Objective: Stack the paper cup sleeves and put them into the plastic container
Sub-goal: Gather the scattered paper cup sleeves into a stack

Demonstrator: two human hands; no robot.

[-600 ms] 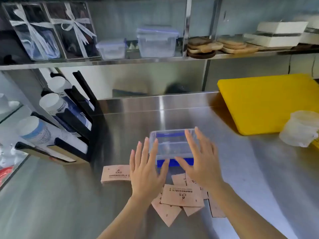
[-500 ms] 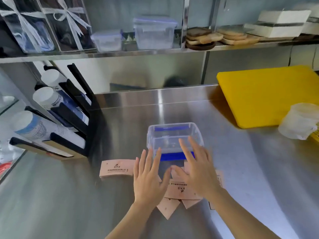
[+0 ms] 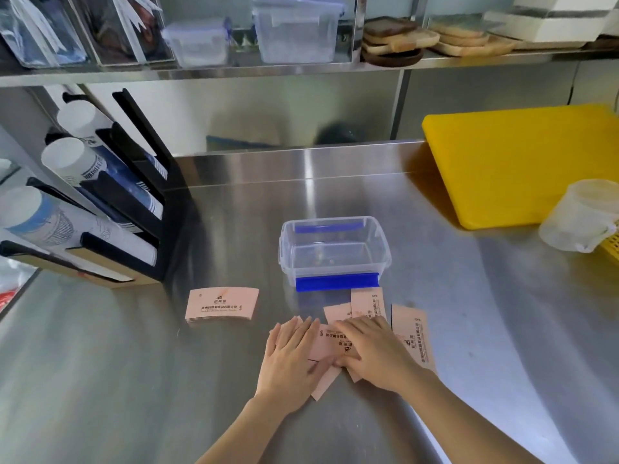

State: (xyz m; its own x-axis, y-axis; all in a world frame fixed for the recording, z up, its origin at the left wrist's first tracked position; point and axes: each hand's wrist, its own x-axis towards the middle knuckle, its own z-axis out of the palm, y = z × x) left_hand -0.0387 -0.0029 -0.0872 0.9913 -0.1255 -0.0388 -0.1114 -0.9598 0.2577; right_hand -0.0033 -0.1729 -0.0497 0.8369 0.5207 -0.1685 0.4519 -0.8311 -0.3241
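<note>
Both bare forearms reached up from the bottom edge toward the lower centre of the frame. The left hand (image 3: 289, 358) lay palm down, fingers straight and together. Just beside it, the right hand (image 3: 376, 351) lay flat too, fingers spread leftward.

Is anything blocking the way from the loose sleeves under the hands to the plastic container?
Nothing visible. The loose sleeves lie just in front of the open, lidless plastic container, with only bare counter between. Both the left hand and the right hand rest flat on them.
</note>
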